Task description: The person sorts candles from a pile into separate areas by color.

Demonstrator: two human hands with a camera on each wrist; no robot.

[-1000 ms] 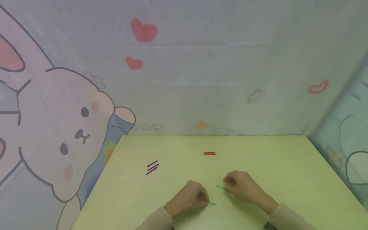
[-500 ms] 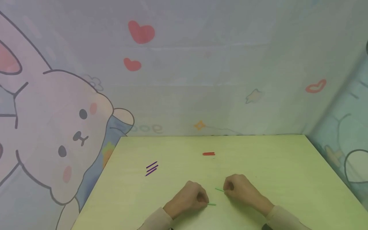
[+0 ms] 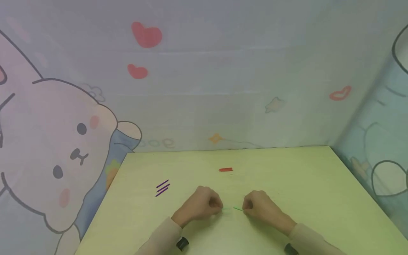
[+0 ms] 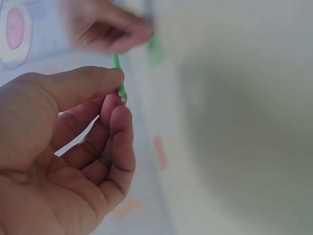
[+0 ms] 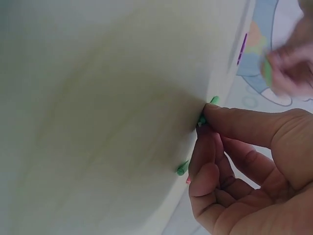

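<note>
My left hand [image 3: 198, 204] pinches a thin green stick [image 4: 116, 60] between thumb and index finger. In the head view this stick is blurred, and its end points to the right. Across from it, my right hand [image 3: 266, 208] pinches a second green stick [image 3: 237, 209], which sticks out toward the left hand. The two sticks' ends are apart, with a small gap between them. Beyond the right fingers, the right wrist view shows another green piece [image 5: 182, 168] on the table. What its far end looks like is hidden by the hand.
Several purple sticks [image 3: 163, 188] lie slanted side by side on the left of the pale yellow-green table [image 3: 287, 166]. Red sticks [image 3: 225, 169] lie close together toward the back. A cartoon-printed cloth [image 3: 204, 88] hangs behind the table.
My left hand has moved up and away from my body, carrying its green stick. The right hand came slightly nearer, then stayed in place, still pinching its stick. The head view turned slightly right.
</note>
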